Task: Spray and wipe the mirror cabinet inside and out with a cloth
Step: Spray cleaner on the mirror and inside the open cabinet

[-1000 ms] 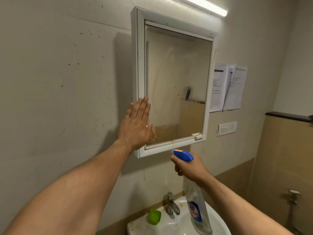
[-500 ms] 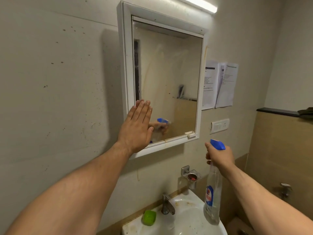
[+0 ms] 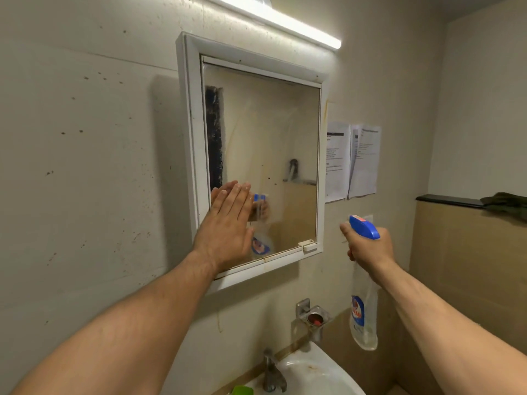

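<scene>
A white-framed mirror cabinet (image 3: 190,132) hangs on the wall, its door closed and its glass streaked. My left hand (image 3: 226,226) lies flat against the lower left of the mirror, fingers together and holding nothing. My right hand (image 3: 368,246) is to the right of the cabinet, below its lower corner, gripping the neck of a clear spray bottle (image 3: 363,317) with a blue trigger head. The nozzle points left toward the mirror. A dark green cloth (image 3: 504,203) lies on a ledge at the far right.
Below the cabinet are a white basin (image 3: 319,374) with a metal tap (image 3: 272,372), a green object (image 3: 242,390) at the basin's rim and a wall-mounted metal holder (image 3: 313,316). Two paper sheets (image 3: 352,161) are stuck to the wall right of the cabinet. A light bar (image 3: 273,18) glows above.
My right hand has carried the spray bottle from under the cabinet out to its right and a little higher. My left hand stays flat on the mirror's lower left.
</scene>
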Demonstrator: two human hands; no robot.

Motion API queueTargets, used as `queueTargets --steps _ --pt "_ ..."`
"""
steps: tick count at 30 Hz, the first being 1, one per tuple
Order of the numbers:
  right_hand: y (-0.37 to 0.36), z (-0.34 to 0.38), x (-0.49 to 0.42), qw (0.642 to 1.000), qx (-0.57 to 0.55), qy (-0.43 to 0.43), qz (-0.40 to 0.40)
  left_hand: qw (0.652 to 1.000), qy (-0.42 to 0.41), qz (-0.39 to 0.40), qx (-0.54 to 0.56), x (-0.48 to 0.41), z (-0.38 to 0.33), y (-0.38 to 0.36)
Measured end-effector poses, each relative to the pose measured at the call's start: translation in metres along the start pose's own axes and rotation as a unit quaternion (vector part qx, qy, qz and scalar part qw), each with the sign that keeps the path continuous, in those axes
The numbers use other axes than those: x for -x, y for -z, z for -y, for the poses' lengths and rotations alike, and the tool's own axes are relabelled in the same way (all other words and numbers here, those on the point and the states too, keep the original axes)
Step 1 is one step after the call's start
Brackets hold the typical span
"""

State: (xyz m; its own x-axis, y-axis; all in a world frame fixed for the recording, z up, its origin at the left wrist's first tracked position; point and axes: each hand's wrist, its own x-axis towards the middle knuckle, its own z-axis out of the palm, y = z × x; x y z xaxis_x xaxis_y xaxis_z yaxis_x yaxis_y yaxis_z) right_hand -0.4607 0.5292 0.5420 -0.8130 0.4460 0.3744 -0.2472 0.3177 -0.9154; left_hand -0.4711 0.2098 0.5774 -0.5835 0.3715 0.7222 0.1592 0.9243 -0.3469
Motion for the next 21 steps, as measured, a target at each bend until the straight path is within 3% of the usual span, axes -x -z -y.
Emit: queueTargets --steps 7,12,17,19,21 --pt "0.010 0.048 -0.023 0.995 -0.073 0.043 -0.044 0.999 0.004 -0.027 -0.018 -0.016 0.018 0.014" --pt "-0.001 0.015 -0.007 0.998 -0.015 -0.045 -0.043 1.000 0.010 0.008 -0.016 0.001 0.020 0.008" --pt "-0.011 -0.008 0.027 0.991 0.019 -0.053 0.122 0.999 0.030 -0.027 -0.019 0.021 0.032 0.005" --pt "-0.026 -0.005 0.047 0.977 0.093 0.000 0.194 0.996 0.048 -0.064 -0.028 0.029 0.040 0.007" --pt "-0.044 0.010 0.067 0.963 0.142 0.084 0.214 0.994 0.072 -0.081 -0.021 0.035 0.049 0.009"
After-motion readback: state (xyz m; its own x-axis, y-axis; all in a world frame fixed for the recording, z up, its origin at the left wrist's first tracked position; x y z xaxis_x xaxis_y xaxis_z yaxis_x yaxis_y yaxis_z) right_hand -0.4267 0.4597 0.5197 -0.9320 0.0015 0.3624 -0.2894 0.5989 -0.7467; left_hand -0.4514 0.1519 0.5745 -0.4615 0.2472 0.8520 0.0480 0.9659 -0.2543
